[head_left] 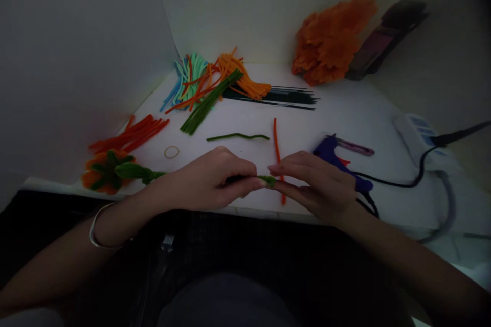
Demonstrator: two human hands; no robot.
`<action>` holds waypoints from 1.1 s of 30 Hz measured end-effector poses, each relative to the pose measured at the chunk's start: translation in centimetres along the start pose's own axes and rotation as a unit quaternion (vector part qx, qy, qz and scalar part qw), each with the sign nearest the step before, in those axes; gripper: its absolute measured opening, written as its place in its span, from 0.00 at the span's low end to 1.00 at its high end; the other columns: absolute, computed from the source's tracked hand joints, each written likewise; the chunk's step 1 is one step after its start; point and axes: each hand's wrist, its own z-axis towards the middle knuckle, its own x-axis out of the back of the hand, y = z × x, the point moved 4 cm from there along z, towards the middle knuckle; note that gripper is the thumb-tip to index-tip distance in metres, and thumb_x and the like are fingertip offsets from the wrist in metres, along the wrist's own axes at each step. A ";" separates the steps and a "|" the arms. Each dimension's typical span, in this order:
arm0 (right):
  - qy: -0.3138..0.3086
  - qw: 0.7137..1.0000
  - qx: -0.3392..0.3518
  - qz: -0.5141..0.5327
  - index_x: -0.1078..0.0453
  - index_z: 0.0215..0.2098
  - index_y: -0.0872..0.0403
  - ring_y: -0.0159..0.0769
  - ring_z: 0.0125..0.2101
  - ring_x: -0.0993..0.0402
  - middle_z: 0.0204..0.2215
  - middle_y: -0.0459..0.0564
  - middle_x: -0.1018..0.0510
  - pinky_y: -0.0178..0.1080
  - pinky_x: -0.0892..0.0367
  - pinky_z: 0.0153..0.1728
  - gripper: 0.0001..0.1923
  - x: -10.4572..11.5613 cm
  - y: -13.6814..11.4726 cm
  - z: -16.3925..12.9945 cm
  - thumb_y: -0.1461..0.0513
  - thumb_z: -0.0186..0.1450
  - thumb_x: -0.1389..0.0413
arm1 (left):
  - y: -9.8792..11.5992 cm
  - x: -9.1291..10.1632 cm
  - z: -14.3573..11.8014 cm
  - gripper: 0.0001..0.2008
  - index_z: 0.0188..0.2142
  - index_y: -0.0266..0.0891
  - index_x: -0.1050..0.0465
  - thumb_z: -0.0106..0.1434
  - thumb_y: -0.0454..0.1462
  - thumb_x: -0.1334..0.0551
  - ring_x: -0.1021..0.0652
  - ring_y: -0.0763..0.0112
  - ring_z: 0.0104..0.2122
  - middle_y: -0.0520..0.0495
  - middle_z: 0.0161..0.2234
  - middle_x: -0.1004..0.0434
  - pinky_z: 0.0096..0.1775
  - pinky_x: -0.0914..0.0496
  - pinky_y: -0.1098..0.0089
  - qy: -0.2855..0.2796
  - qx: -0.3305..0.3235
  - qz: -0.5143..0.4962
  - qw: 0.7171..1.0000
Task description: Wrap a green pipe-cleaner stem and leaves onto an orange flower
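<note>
My left hand (209, 179) grips the green wrapped stem (267, 180) of an orange pipe-cleaner flower (104, 170) that lies to the left over the table edge with green leaves on it. My right hand (316, 184) pinches the stem's tip between thumb and fingers, right against my left fingertips. A single orange pipe cleaner (276, 149) lies on the white table (299, 122) just behind my right fingers. A loose green pipe cleaner (238, 137) lies further back.
A purple glue gun (337, 161) with a black cord lies right of my right hand. Bundles of orange, green and teal pipe cleaners (207, 84), dark wire stems (286, 96), red-orange pipe cleaners (132, 134), a rubber band (171, 152), orange finished flowers (332, 41) and a power strip (416, 135) lie around.
</note>
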 end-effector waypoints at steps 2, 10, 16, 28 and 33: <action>-0.005 1.000 0.002 0.021 0.31 0.40 0.55 0.32 0.31 0.27 0.30 0.50 0.24 0.35 0.29 0.32 0.13 0.1 -0.1 0.2 0.66 0.57 0.40 | -0.1 -0.1 0.1 0.17 0.20 0.34 0.37 0.64 0.37 0.48 0.40 0.84 0.15 0.58 0.14 0.42 0.21 0.45 0.80 -0.017 0.001 -0.030 0.999; -0.006 0.986 -0.063 0.154 0.31 0.41 0.51 0.33 0.30 0.28 0.29 0.48 0.24 0.36 0.30 0.31 0.14 -0.3 0.6 -0.3 0.64 0.56 0.40 | -0.2 -0.6 0.0 0.15 0.20 0.36 0.38 0.63 0.36 0.48 0.44 0.81 0.16 0.58 0.15 0.49 0.21 0.47 0.77 0.014 -0.027 0.030 0.999; -0.019 0.969 -0.136 0.204 0.30 0.38 0.51 0.30 0.28 0.29 0.27 0.45 0.25 0.34 0.33 0.31 0.15 -0.8 0.9 -0.9 0.65 0.53 0.37 | 0.0 -1.0 -0.5 0.13 0.21 0.36 0.37 0.62 0.35 0.47 0.41 0.80 0.16 0.57 0.16 0.43 0.21 0.45 0.76 0.048 -0.053 0.109 0.991; -0.070 0.908 -0.318 0.264 0.28 0.33 0.53 0.30 0.27 0.29 0.27 0.45 0.24 0.33 0.34 0.28 0.06 -1.7 1.0 -2.0 0.62 0.56 0.40 | 0.3 -2.6 -1.6 0.08 0.25 0.37 0.34 0.61 0.35 0.44 0.31 0.79 0.18 0.56 0.18 0.32 0.20 0.41 0.73 0.213 -0.167 0.419 0.867; -0.065 0.881 -0.365 0.294 0.29 0.32 0.54 0.29 0.25 0.29 0.25 0.46 0.25 0.33 0.33 0.27 0.06 -1.8 0.7 -2.1 0.61 0.56 0.40 | -0.2 -3.4 -2.3 0.05 0.27 0.36 0.32 0.58 0.35 0.40 0.29 0.78 0.21 0.54 0.21 0.30 0.21 0.39 0.74 0.257 -0.217 0.458 0.823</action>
